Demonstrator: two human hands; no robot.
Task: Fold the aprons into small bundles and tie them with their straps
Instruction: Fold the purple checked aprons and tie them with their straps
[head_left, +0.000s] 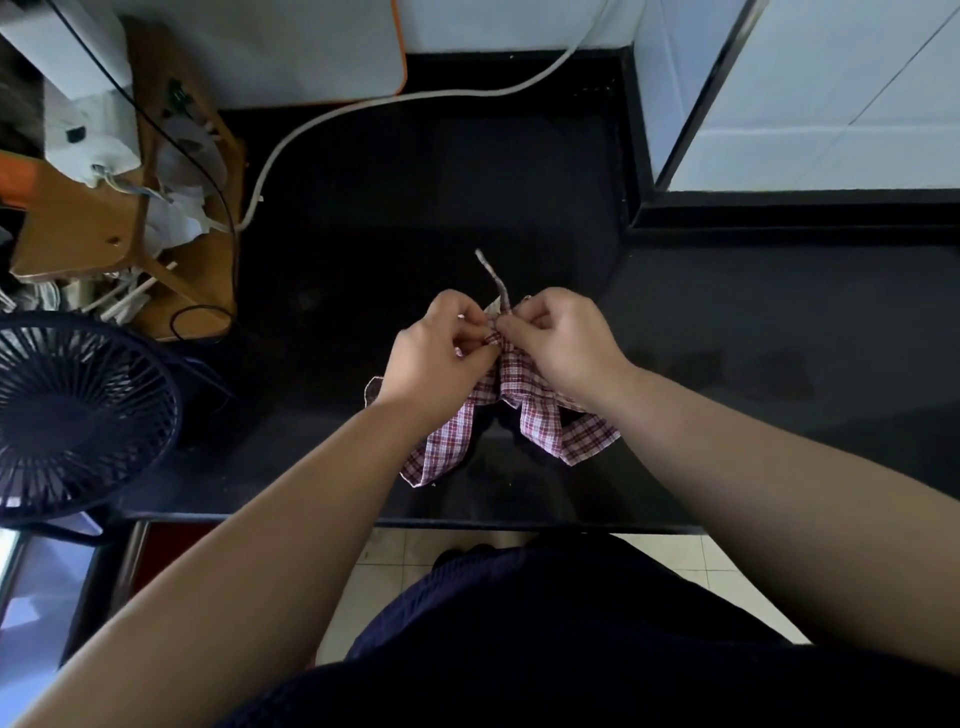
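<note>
A glossy black table (389, 208) carries a red-and-white checked apron (540, 421), bunched into a bundle near the front edge, with its strap (491, 271) lying toward the back. A white cable (332, 117) curves across the back left part. A dark fan (78, 415) stands at the front left corner.

Fan (78, 415): we are seeing it standing at far left.
White cable (332, 111): we are seeing it curving across the black counter (405, 171).

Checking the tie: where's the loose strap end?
Head view, centre: the strap end pokes out beyond the left hand and right hand, over the counter.
</note>
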